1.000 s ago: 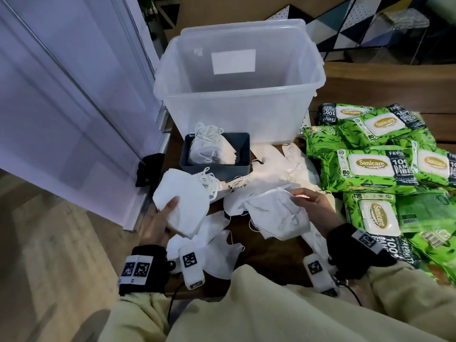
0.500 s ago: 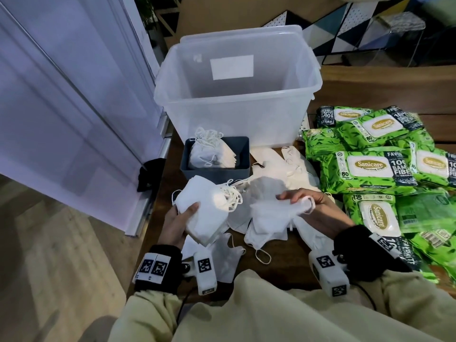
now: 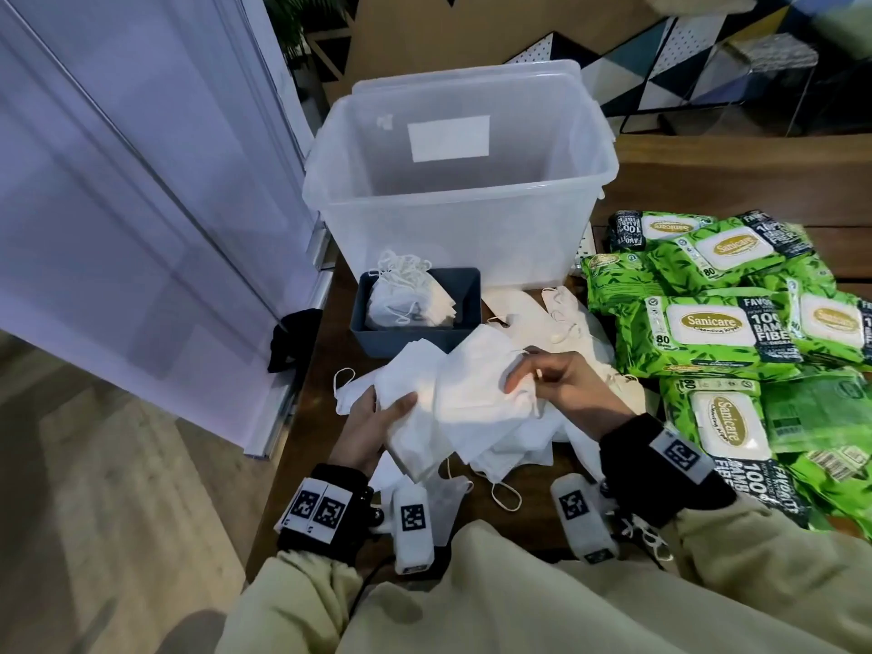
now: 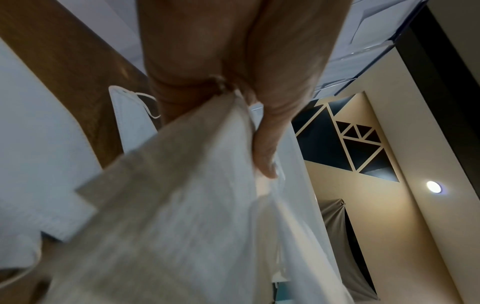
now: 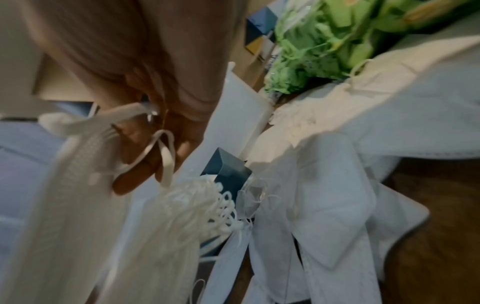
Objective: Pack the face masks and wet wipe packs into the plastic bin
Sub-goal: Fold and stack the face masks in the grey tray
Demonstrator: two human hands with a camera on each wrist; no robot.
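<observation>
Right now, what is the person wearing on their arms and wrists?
Cream sleeves cover both arms. Each wrist has a black band carrying white tags with black square codes. A small white box sits by each wrist; a thin black cable hangs near the left one.

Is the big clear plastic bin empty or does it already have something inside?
Empty, as far as visible. Through the open top of the plastic bin only bare walls and floor show; its lid stands behind it.

The head view is dim, cool and bowed at its edges. Both wrist views are motion-blurred; a round wall lamp [image 4: 434, 187] glows beyond the left hand [image 4: 233, 61].
</observation>
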